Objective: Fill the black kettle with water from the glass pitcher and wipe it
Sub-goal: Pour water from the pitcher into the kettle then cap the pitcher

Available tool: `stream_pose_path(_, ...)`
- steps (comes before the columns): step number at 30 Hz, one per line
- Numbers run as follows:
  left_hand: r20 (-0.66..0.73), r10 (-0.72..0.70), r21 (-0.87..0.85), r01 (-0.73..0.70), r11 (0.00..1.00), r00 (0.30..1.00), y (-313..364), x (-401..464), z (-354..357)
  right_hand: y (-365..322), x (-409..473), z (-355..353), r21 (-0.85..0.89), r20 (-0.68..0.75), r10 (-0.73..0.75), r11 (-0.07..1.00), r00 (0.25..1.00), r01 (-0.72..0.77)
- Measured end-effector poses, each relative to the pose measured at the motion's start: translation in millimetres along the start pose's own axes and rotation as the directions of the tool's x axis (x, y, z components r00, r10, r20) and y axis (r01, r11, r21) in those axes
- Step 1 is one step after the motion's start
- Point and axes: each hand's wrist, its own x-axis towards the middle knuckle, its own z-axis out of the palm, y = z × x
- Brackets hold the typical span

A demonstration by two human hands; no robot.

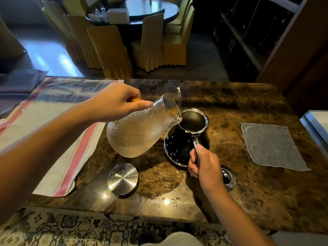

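Your left hand (113, 102) is wrapped tight around the neck of the clear, dimpled glass pitcher (136, 132), tipping its lip over the mouth of the round black kettle (179, 148) on the brown marble table (248, 192). Glass that size with water will feel heavy, slick and breakable; hold high at the neck. Your right hand (204, 166) clenches the kettle's handle, steadying it. Droplets bead its rigid wall. Well to the right lies the soft grey square cloth (271, 146) for wiping.

pitcher (134, 132) tilted left of kettle (188, 137), lid (123, 179) in front, cloth (271, 146) right, on table (248, 201)
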Motion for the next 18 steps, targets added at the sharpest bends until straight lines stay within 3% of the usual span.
stream_pose_path(5,-0.094,-0.038,-0.165,0.022,0.986,0.995,-9,-8,6,0,0,0,0.012,0.004,0.000,1.000,1.000,0.000)
stream_pose_path(11,-0.276,-0.190,-0.385,0.073,0.920,0.942,-18,-20,5,-1,-2,0,0.005,-0.003,0.011,1.000,1.000,-0.011)
stream_pose_path(18,-0.466,-0.434,-0.555,0.127,0.822,0.771,-36,-42,28,-1,-3,0,0.013,0.006,0.015,1.000,1.000,-0.015)
